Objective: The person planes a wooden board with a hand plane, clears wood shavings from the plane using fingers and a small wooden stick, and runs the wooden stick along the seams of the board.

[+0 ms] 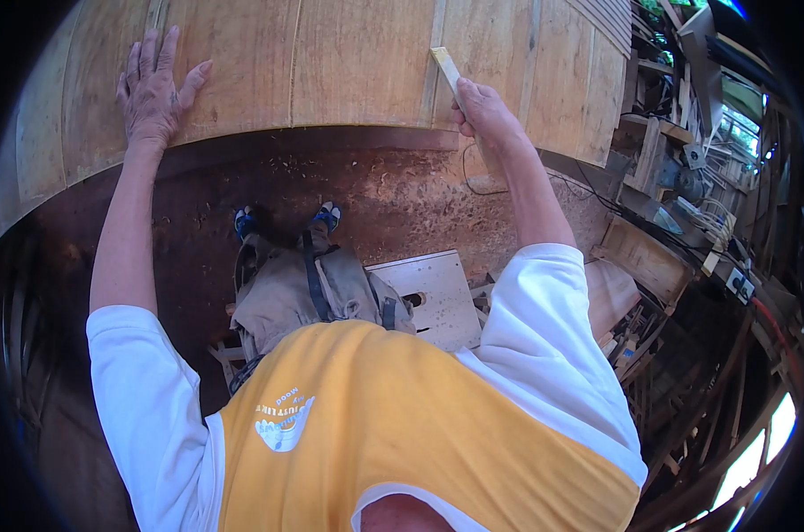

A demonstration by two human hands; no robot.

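A large curved surface of pale wooden planks (331,62) fills the top of the head view. My left hand (153,89) lies flat on it at the upper left, fingers spread, holding nothing. My right hand (483,111) is closed around a narrow pale wooden stick (446,69), whose upper end rests against a seam between two planks near the lower edge of the planking.
Below the planking is a reddish dirt floor (384,195) with wood shavings and a thin cable. A white board (437,297) lies by my legs. Wooden boxes, offcuts and tools (659,222) crowd the right side.
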